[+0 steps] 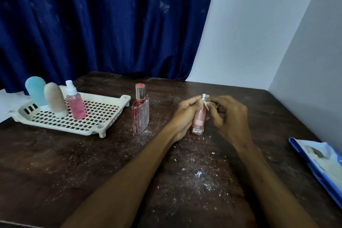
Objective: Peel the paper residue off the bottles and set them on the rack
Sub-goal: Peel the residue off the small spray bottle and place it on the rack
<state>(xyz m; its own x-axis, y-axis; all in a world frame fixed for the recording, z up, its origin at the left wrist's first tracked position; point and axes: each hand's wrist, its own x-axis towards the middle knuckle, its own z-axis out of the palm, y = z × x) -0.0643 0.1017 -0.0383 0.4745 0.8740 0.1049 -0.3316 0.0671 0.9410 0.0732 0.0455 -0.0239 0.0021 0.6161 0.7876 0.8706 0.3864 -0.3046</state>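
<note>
Three bottles (pixel 76 105) already stand on the rack (pixel 111 109) by the bench's (pixel 74 163) left edge. The red bottle (pixel 140 114) waits mid-bench. My left hand (pixel 185 114) grips the pink bottle (pixel 199 122), and my right hand (pixel 229 116) pinches paper (pixel 208 105) at its neck.

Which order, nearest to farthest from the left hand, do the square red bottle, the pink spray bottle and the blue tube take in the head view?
From the left hand, which grips the small pink bottle:
1. square red bottle, on the table between hand and rack.
2. pink spray bottle, standing on the rack.
3. blue tube, at the rack's far left end.
</note>
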